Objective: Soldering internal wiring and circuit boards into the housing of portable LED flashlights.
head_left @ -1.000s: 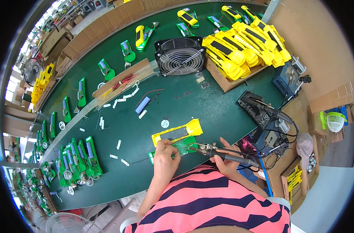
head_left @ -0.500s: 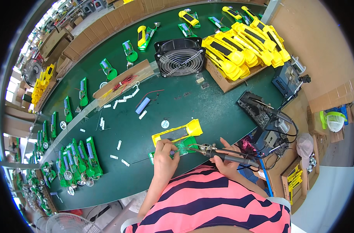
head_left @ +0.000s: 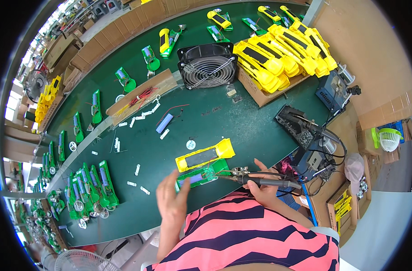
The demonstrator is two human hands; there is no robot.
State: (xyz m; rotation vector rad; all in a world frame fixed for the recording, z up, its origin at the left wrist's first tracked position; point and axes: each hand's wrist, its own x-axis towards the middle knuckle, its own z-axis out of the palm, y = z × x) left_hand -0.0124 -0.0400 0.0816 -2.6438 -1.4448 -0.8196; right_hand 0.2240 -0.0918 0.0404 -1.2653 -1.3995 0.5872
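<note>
A green plastic housing [head_left: 221, 166] lies near the table's front edge, with a purple battery cell [head_left: 191, 179] in its left part and a small circuit board in its right part. My left hand [head_left: 171, 201] is just off the housing's left end, fingers apart and empty. In my right hand [head_left: 263, 186] is a soldering iron [head_left: 278, 182] with a metal solder-feed fitting [head_left: 239, 171] on it. Its tip points left at the board; whether it touches cannot be seen. Just beyond the housing lies a yellow cover [head_left: 225, 148] with a dark panel.
A black fan [head_left: 209, 72] stands at the back, beside a box of yellow covers [head_left: 271, 56]. The iron's black stand [head_left: 290, 122] and a soldering station [head_left: 308, 163] are at right. Several green housings [head_left: 107, 187] line the left. A loose battery [head_left: 165, 123] lies mid-table.
My left hand has let go of the green housing and moved left, its fingers spreading and the battery coming into sight. My right hand keeps the soldering iron in nearly the same place.
</note>
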